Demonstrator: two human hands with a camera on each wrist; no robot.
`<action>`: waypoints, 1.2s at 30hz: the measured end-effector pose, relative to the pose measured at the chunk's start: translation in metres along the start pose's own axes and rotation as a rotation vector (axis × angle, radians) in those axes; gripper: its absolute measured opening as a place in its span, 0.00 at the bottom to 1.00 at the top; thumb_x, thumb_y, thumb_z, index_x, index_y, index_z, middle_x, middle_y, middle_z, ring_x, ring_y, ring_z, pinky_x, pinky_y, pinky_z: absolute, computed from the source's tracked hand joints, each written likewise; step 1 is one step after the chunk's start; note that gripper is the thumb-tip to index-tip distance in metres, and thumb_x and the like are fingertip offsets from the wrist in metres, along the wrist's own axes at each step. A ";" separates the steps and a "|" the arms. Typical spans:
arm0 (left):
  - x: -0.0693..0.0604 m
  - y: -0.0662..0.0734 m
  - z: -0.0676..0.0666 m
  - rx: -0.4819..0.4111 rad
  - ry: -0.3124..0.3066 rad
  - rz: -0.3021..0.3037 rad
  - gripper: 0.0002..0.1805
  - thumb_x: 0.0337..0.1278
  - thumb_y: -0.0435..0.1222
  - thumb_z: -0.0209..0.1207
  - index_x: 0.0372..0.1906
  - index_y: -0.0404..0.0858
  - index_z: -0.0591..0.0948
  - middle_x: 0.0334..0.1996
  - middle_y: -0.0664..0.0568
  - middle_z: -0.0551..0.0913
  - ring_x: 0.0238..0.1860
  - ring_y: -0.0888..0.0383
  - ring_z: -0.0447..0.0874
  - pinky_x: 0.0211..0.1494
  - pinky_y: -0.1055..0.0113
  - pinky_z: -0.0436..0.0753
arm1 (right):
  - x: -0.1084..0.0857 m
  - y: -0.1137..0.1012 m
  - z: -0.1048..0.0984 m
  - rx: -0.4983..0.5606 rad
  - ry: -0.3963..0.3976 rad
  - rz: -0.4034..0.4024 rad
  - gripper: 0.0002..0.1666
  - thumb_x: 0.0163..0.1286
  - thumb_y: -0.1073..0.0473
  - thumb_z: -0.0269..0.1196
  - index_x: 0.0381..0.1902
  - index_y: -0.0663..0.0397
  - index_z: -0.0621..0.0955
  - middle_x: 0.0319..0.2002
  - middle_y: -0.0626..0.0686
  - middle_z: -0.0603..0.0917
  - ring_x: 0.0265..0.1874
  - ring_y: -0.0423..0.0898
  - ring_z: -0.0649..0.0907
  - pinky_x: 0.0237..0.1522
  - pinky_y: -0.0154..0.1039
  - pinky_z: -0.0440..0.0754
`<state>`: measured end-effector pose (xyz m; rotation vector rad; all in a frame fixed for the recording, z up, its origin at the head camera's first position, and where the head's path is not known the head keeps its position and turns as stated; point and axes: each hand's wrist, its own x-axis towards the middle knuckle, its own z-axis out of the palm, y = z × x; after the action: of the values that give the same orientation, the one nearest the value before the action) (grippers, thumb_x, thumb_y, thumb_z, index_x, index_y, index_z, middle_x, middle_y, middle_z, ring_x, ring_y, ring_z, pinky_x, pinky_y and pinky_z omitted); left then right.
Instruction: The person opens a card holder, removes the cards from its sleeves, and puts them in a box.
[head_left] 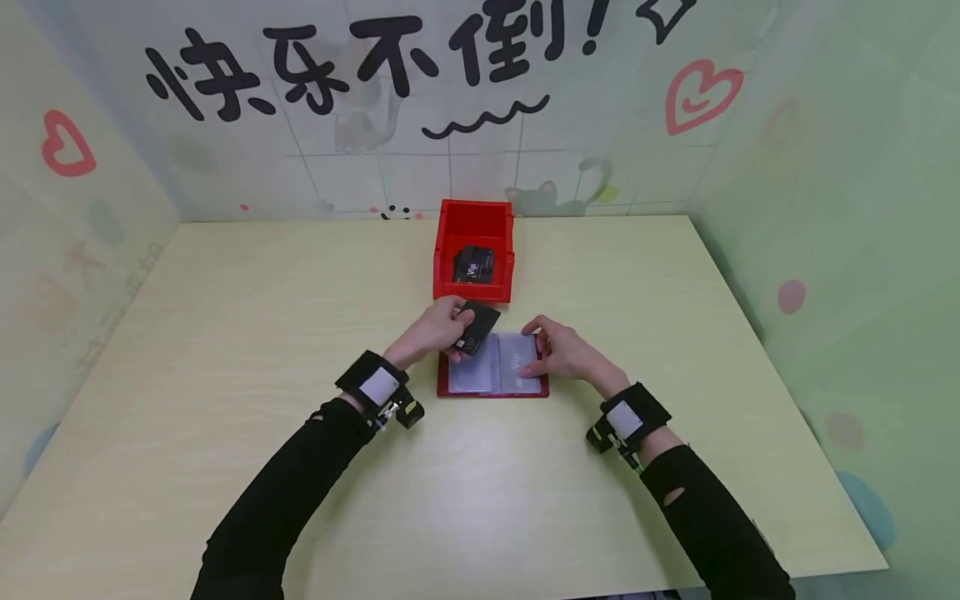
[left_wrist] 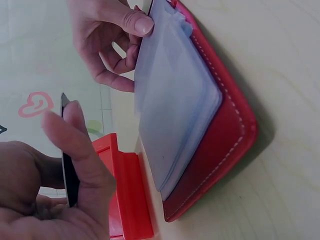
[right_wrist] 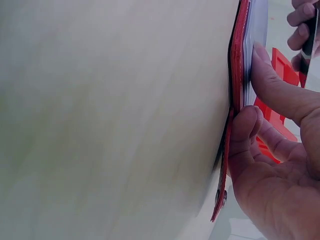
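A red card holder (head_left: 444, 385) lies spread on the table with its clear sleeves (left_wrist: 177, 100) showing. My left hand (head_left: 437, 327) pinches a black card (head_left: 480, 323) between thumb and fingers, above the holder's left half and near the red bin. At the holder's right side, my right hand (head_left: 566, 350) has its thumb on the sleeves and its fingers at the outer edge. The right wrist view shows that hand (right_wrist: 280, 150) gripping the holder's edge (right_wrist: 239, 60), beside a strap with a metal snap (right_wrist: 221, 198).
Just behind the holder stands a red bin (head_left: 474, 292) with several black cards (head_left: 474, 264) inside. The pale table (head_left: 300, 283) meets a printed wall (head_left: 420, 175) at the back and walls on both sides.
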<state>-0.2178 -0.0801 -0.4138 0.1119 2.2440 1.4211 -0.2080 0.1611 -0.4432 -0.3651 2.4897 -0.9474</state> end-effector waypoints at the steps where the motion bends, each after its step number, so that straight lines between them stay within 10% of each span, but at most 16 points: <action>1: 0.001 0.001 -0.001 0.002 0.018 0.021 0.18 0.78 0.36 0.47 0.61 0.27 0.68 0.42 0.33 0.80 0.22 0.55 0.85 0.22 0.70 0.82 | 0.000 0.000 0.000 0.001 0.001 -0.002 0.37 0.60 0.57 0.75 0.63 0.56 0.71 0.36 0.55 0.72 0.41 0.49 0.74 0.39 0.37 0.70; 18: 0.016 0.026 -0.015 -0.077 0.176 0.103 0.34 0.70 0.27 0.48 0.78 0.32 0.55 0.66 0.34 0.68 0.57 0.42 0.74 0.50 0.55 0.86 | 0.000 0.002 0.000 0.015 -0.006 -0.026 0.36 0.60 0.58 0.75 0.63 0.57 0.71 0.35 0.54 0.71 0.38 0.48 0.73 0.37 0.37 0.69; 28: 0.030 0.029 -0.007 0.055 0.414 0.201 0.18 0.68 0.27 0.49 0.59 0.32 0.76 0.66 0.35 0.74 0.64 0.39 0.72 0.66 0.48 0.79 | -0.001 0.002 0.000 0.013 -0.006 -0.020 0.37 0.60 0.58 0.74 0.63 0.56 0.70 0.36 0.55 0.72 0.39 0.48 0.73 0.37 0.36 0.69; 36: 0.042 0.030 -0.003 0.125 0.443 0.182 0.20 0.70 0.28 0.47 0.62 0.30 0.77 0.66 0.35 0.75 0.64 0.40 0.73 0.68 0.49 0.76 | -0.001 0.001 0.000 0.013 -0.003 -0.017 0.37 0.60 0.58 0.74 0.63 0.57 0.70 0.36 0.55 0.72 0.40 0.49 0.73 0.37 0.36 0.69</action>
<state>-0.2613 -0.0559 -0.4014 0.0447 2.7447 1.5148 -0.2070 0.1621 -0.4436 -0.3844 2.4803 -0.9683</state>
